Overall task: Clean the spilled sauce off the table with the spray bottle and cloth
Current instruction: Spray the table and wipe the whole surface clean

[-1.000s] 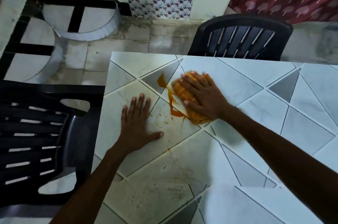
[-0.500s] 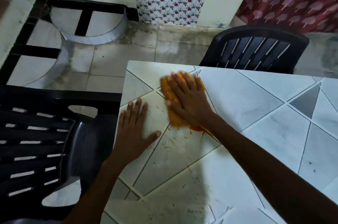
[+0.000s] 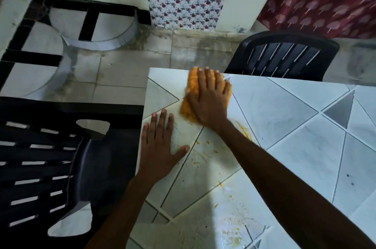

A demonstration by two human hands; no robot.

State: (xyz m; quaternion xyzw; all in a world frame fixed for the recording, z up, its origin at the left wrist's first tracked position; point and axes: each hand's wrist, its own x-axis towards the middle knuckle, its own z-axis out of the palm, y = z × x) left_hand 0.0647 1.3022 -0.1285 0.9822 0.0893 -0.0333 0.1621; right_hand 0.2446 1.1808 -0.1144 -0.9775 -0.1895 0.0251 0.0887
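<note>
On the tiled tabletop (image 3: 284, 126), upper centre of frame, the right hand (image 3: 207, 98) presses flat, fingers straight, on the soft orange cloth (image 3: 193, 88); limp stuff, best bunched. The left hand (image 3: 158, 145) rests open alongside.

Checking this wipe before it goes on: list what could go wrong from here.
The cloth under the right hand sits at the far edge of the table; another push may send sauce onto the floor. An orange streak by the wrist could be missed. The cloth looks saturated and may smear.
</note>
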